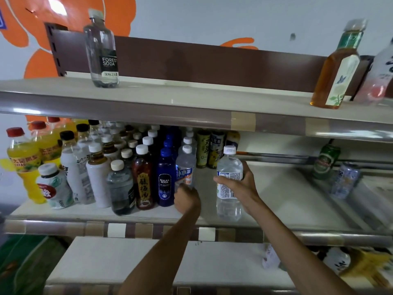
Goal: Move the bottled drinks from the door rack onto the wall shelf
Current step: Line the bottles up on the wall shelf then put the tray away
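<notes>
The clear water bottle [229, 165] with the white cap stands upright at the near edge of the middle shelf [287, 199], grasped by the right hand [238, 188], whose fingers and thumb wrap round its labelled waist; whether its base rests on the shelf or hangs just above it cannot be told. Just to its left, the left hand [187, 199] is curled round the lower part of a blue-labelled clear bottle [185, 167], also upright and white-capped, and hides its base. That bottle is the rightmost of a dense crowd of drinks filling the left half of the same shelf - beside it a dark blue Bolsa Soda bottle [165, 179], then a dark reddish tea bottle [144, 182], white and clear bottles, and yellow drinks [23, 160] with red caps at the far left. To the right on this shelf, well apart from the hands, stand a green can [326, 161] and a silver-blue can [345, 179]. Above, the upper shelf [148, 107] carries a clear Forest Soda bottle [102, 52] towards its left, and an amber tea bottle [338, 69] next to a pale pink-and-white bottle [380, 75] at its right end - the stretch between them is bare.
</notes>
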### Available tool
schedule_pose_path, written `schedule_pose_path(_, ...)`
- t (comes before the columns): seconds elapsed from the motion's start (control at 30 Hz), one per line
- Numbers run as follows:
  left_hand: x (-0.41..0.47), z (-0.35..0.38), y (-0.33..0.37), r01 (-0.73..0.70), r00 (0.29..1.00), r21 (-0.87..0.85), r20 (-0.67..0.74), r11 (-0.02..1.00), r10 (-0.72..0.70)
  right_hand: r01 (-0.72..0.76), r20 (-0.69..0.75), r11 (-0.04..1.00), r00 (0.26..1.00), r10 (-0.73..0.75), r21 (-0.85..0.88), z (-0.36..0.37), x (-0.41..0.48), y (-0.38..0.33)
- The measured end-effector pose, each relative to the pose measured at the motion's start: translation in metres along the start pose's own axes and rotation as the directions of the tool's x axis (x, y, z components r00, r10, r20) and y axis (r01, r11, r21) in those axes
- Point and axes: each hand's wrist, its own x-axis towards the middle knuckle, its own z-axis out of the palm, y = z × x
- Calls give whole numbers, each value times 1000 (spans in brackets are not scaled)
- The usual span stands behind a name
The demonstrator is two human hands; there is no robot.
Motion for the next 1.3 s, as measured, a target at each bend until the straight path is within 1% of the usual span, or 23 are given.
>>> schedule_pose_path(0.07,-1,-7,-1,-2,998,-13,64,1000,3,-12,39,1000,999,12,-13,5,-2,-3)
schedule_pose_path(0.13,-2,-17,-3,-30,985,-38,168,999,36,-23,51,999,998,24,-29,12,-3,-6)
schedule_pose_path(0.23,1,-29,-6,-141,934,-74,321,987,157,-49,43,997,998,51,-54,22,-1,-9)
schedule_pose_path(0.27,3,-34,-7,-196,906,-85,366,977,213,-55,45,997,997,57,-56,24,0,-8)
schedule_pose_path(0.33,6,-45,-11,-284,812,-141,491,948,316,-53,54,998,997,56,-43,29,3,-7)
schedule_pose_path(0.4,8,-56,-18,-272,689,-223,634,936,351,-51,56,998,997,53,-31,37,5,-7)
schedule_pose_path(0.43,7,-62,-21,-247,640,-254,682,935,355,-59,48,998,997,61,-24,43,6,-7)
schedule_pose_path(0.47,7,-67,-24,-228,615,-286,699,931,365,-66,43,998,997,67,-17,49,5,-7)
schedule_pose_path(0.5,6,-69,-28,-219,621,-309,687,926,376,-76,41,997,996,76,-9,55,5,-7)
schedule_pose_path(0.53,5,-73,-30,-234,660,-299,650,925,377,-81,48,997,996,81,-8,61,5,-6)
schedule_pose_path(0.6,-1,-80,-35,-324,774,-186,512,928,373,-86,100,996,991,88,-27,70,6,-6)
schedule_pose_path(0.63,-5,-83,-38,-363,819,-120,432,924,378,-86,144,995,985,93,-48,75,5,-7)
schedule_pose_path(0.7,-11,-84,-47,-367,879,-20,321,930,353,-83,222,988,969,110,-131,83,7,-6)
schedule_pose_path(0.77,-16,-81,-56,-330,920,63,245,942,306,-85,251,960,956,154,-265,90,11,1)
schedule_pose_path(0.83,-18,-80,-60,-293,941,54,190,955,278,-60,259,908,949,182,-415,98,13,15)
schedule_pose_path(0.9,-18,-80,-59,-281,947,44,176,959,269,-63,244,858,946,215,-509,104,15,36)
schedule_pose_path(0.97,-17,-80,-56,-287,945,63,181,956,272,-91,234,838,939,253,-539,106,17,55)
schedule_pose_path(1.03,-17,-79,-55,-310,940,87,180,947,291,-120,214,822,935,281,-557,106,10,59)
schedule_pose_path(1.17,-19,-73,-54,-316,941,123,168,941,294,-139,129,805,958,258,-577,107,5,60)
schedule_pose_path(1.3,-16,-64,-46,-294,948,132,167,947,271,-125,106,788,966,235,-602,106,12,65)
